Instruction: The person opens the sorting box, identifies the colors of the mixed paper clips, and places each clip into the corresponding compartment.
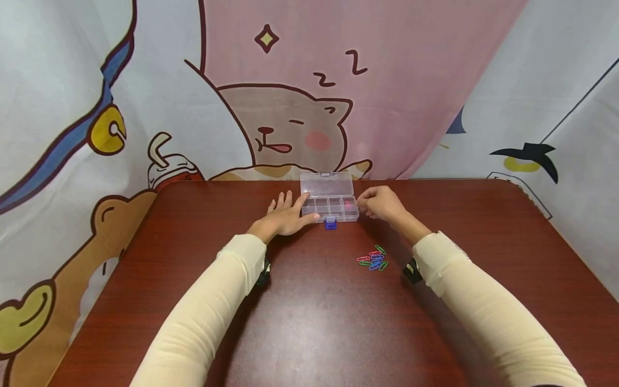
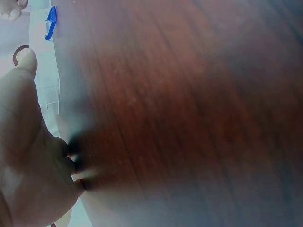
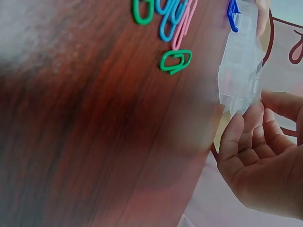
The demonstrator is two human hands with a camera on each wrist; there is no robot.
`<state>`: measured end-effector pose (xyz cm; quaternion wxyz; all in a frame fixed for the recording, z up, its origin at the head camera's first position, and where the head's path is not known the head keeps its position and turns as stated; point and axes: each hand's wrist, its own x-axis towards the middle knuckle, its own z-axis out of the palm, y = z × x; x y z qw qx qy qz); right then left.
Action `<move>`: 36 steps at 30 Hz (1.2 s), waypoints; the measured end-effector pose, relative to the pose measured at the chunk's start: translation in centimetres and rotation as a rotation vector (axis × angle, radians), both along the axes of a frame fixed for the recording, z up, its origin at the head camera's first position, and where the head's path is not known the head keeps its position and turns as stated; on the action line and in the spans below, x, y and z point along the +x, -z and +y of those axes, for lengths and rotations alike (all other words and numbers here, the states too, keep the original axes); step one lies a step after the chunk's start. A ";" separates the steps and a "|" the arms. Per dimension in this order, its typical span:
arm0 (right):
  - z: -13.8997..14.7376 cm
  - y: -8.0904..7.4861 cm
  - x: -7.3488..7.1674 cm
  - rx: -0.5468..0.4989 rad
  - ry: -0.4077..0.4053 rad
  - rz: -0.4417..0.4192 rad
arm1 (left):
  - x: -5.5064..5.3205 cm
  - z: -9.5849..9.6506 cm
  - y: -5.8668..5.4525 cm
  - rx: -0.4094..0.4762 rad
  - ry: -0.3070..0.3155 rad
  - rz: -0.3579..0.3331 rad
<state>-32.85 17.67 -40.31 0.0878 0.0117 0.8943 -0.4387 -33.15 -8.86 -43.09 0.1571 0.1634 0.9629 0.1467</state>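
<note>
A clear plastic organizer box [image 1: 336,217] with small compartments and a blue latch [image 1: 331,224] stands at the back of the table, its lid [image 1: 326,185] raised. Pink paper clips [image 1: 347,205] lie in a compartment near its right end. My left hand [image 1: 285,216] spreads its fingers at the box's left end, with thumb along the front and forefinger by the back corner. At the right end, my right hand [image 1: 382,203] has loosely bent fingers, its fingertips right at the box edge. No clip shows between those fingers [image 3: 232,135] in the right wrist view.
A loose pile of green, blue and pink paper clips [image 1: 375,260] lies on the brown table [image 1: 309,322], in front of the box and to its right. Behind the table's far edge hangs a cartoon-printed cloth [image 1: 387,107].
</note>
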 end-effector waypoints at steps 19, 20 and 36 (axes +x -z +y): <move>0.8 -0.7 3.1 0.039 -0.114 -0.018 | 0.1 0.0 0.0 0.000 0.004 -0.010; 0.9 -0.7 3.3 0.045 -0.120 -0.021 | 0.0 0.0 0.0 0.002 0.003 -0.012; 0.9 -0.3 5.2 0.167 -0.328 -0.107 | -0.2 0.1 0.3 0.020 -0.007 -0.022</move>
